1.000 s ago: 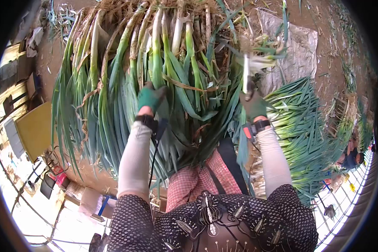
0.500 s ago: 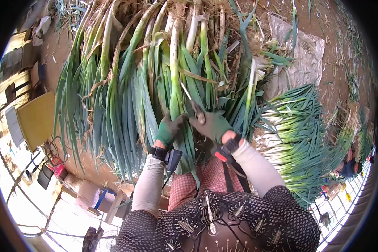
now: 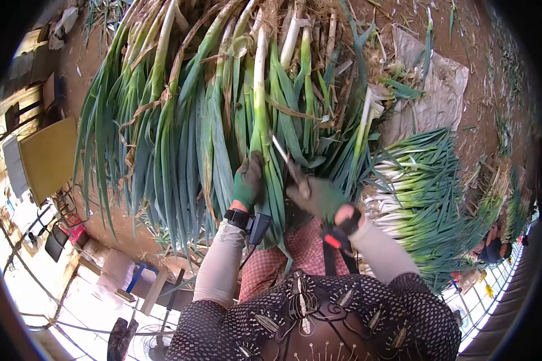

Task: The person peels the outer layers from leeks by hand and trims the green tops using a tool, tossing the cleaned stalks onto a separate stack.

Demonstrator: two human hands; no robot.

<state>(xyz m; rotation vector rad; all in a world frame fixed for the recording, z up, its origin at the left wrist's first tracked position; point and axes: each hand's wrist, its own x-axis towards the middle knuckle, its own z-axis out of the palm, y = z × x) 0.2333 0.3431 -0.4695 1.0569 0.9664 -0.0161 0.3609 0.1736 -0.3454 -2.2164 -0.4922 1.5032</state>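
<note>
My left hand point(image 3: 249, 180), in a green and dark work glove, is closed around the green leaves of a leek point(image 3: 259, 102), just below its pale stem. The leek's root end points away from me, into the heap. My right hand point(image 3: 317, 196), gloved too and slightly blurred, grips a knife point(image 3: 280, 150) by its handle. The narrow blade points up and left, its tip close beside the held leek. Around both hands lie untrimmed leeks point(image 3: 186, 132) with long blue-green leaves and some dry brown ones.
To the right lies a stack of cleaned leeks point(image 3: 403, 207), white ends facing left. Behind it a pale crumpled sheet point(image 3: 430, 84) rests on brown soil. A yellow chair-like panel point(image 3: 48, 159) stands at left. Leaf scraps are scattered on the ground.
My left hand has shifted slightly up the leek toward its pale stem. My right hand and the knife have moved a little right and toward me. The view has shifted slightly.
</note>
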